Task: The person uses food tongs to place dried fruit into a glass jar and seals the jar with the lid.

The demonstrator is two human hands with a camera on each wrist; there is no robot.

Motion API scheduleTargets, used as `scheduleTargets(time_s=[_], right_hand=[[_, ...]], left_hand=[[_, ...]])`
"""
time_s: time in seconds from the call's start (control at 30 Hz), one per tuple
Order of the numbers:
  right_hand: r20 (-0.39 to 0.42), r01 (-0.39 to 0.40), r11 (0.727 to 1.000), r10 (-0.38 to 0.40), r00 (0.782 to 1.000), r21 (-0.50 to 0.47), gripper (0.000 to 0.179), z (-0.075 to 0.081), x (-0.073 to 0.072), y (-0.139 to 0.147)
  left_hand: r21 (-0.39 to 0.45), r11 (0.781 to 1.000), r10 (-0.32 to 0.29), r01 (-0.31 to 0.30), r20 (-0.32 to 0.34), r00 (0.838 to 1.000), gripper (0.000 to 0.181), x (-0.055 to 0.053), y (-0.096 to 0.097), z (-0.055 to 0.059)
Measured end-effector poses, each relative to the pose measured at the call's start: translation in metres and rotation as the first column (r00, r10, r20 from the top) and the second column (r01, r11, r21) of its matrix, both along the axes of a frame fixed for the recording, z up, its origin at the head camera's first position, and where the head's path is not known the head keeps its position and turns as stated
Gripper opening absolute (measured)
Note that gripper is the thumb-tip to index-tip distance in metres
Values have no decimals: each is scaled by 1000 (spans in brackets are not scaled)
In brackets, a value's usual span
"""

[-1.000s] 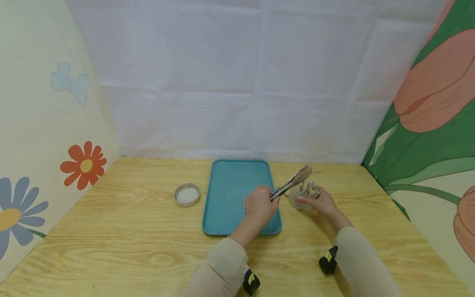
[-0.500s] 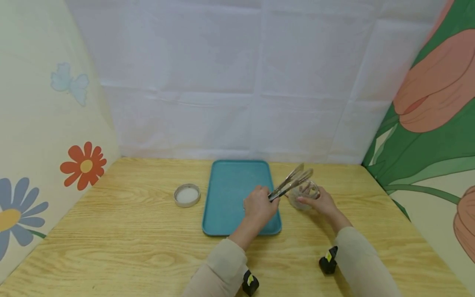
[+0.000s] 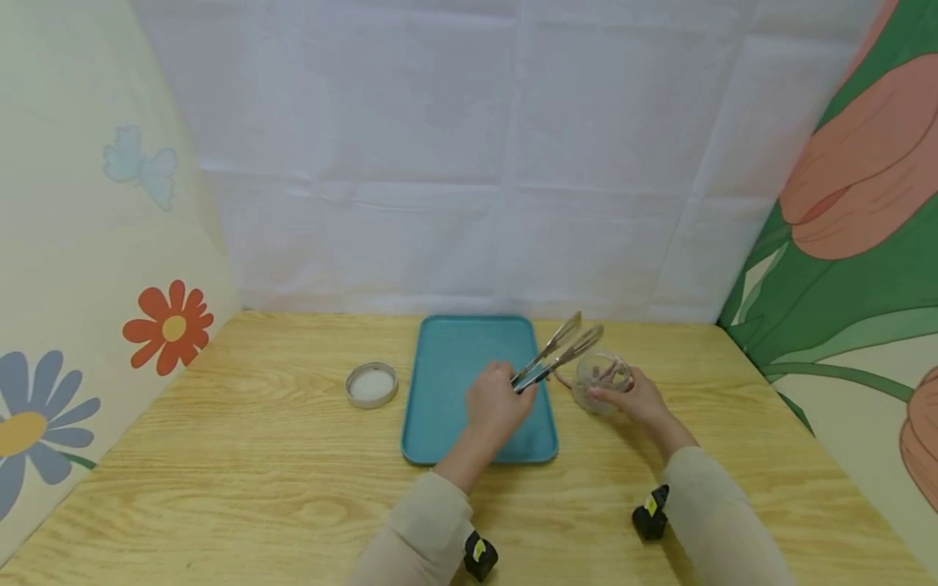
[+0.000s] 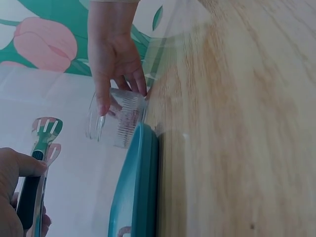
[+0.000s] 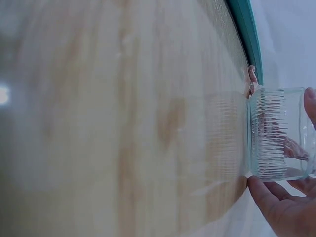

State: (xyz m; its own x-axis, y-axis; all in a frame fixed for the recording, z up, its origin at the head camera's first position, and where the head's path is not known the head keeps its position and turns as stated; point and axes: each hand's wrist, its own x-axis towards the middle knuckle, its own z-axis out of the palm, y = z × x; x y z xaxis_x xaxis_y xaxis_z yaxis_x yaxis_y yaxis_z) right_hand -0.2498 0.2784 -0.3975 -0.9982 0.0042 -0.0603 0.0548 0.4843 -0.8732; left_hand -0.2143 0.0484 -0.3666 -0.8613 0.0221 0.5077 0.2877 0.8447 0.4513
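Observation:
My left hand (image 3: 500, 403) grips metal tongs (image 3: 545, 365) above the right side of the teal tray (image 3: 458, 346). The slotted tong heads are spread, with nothing between them, and point toward the back right. In the left wrist view a dark grip (image 4: 30, 195) shows along the tongs' handle. My right hand (image 3: 643, 404) holds a ribbed clear glass jar (image 5: 269, 143) from its right side, thumb at the near side. Several pinkish-brown pieces (image 3: 605, 373) lie inside the jar; their kind is unclear. A similar piece (image 3: 562, 379) lies on the table between tray and jar.
A round jar lid (image 3: 370, 385) with a pale inside lies left of the tray on the wooden table (image 3: 256, 456). A white cloth (image 3: 410, 163) hangs behind the table. Flower-painted panels stand at both sides.
The left hand has moved left with the tongs, away from above the jar, and the tong heads have spread apart. The right hand still holds the jar in place.

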Motion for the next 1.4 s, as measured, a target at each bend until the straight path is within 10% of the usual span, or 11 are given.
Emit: scheduleTargets(time_s=[1.4], right_hand=[[14, 5, 1000, -5, 1000, 5, 87, 0, -1, 0]], left_hand=[[-21, 998, 54, -52, 128, 990, 33, 14, -96, 9]])
